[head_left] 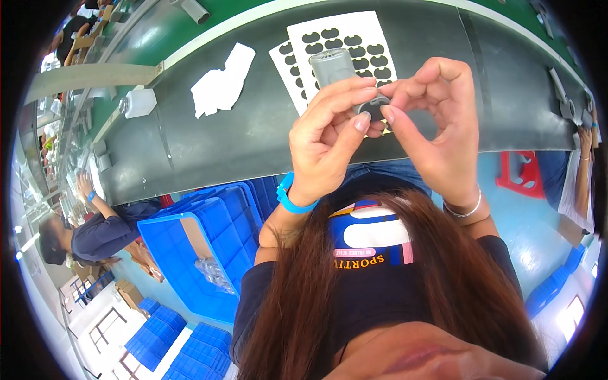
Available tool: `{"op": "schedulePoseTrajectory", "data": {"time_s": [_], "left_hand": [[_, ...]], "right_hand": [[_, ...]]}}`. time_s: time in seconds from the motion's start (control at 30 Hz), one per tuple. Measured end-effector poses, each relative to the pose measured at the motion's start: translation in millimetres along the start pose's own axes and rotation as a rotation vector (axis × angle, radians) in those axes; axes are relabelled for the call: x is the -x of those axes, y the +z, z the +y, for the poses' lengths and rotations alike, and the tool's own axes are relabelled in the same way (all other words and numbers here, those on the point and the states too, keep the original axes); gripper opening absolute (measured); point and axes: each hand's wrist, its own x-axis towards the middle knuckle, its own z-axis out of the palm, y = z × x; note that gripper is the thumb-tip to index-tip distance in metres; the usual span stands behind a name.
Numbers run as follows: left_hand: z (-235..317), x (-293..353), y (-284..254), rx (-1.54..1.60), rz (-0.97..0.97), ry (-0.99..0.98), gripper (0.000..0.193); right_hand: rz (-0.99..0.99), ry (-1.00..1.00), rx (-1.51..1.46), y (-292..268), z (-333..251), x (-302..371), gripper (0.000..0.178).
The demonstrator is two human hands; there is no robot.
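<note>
1. L hand grips small dark-faced part, btwn both hands over near side of bench; R hand thumb & index pinch its edge.
2. Step in hand: prob. lining up/pressing the dark face; next move calls for steady L hold, precise R fingertips.
3. Grey cylinder just beyond L fingers; held or standing, can't tell.
4. Dark bench: sheet w/ black shapes, white paper to left.
5. Room: blue crates, red stool, co-worker at left.

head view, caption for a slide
Left hand and right hand pinch a small rounded black-and-grey part above a dark tabletop near white sheets with black shapes.
</note>
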Motion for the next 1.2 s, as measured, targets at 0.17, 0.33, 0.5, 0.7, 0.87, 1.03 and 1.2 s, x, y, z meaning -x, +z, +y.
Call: {"op": "schedulePoseTrajectory", "data": {"time_s": [0.17,0.33,0.5,0.7,0.87,1.03,1.2], "left_hand": [[-1.9,0.3,6.0,-0.001,0.031,0.019,0.026],[-4.3,1.7,6.0,-0.020,0.034,0.029,0.026],[-6.3,4.5,4.2,-0.026,0.042,0.027,0.026],[0.0,1.3,2.8,0.001,0.054,0.035,0.027],[4.0,-5.7,-12.9,0.072,0.101,0.021,0.026],[17.3,-26.7,-24.2,0.059,0.168,0.054,0.024],[10.8,-90.0,-44.1,-0.118,0.193,0.195,0.030]], "right_hand": [[0.006,-0.031,0.072,-2.0,0.6,0.9,0.042],[0.006,-0.058,0.185,-2.8,-3.6,0.9,0.041],[0.000,-0.039,0.238,-0.8,-5.4,0.3,0.041],[-0.069,0.075,0.228,-14.9,-3.5,-12.1,0.044],[-0.021,0.157,0.167,-22.7,39.8,-31.0,0.037],[-0.118,0.187,0.216,-9.8,61.1,-41.6,0.027],[-0.105,0.202,0.229,-10.0,91.9,-50.9,0.026]]}}
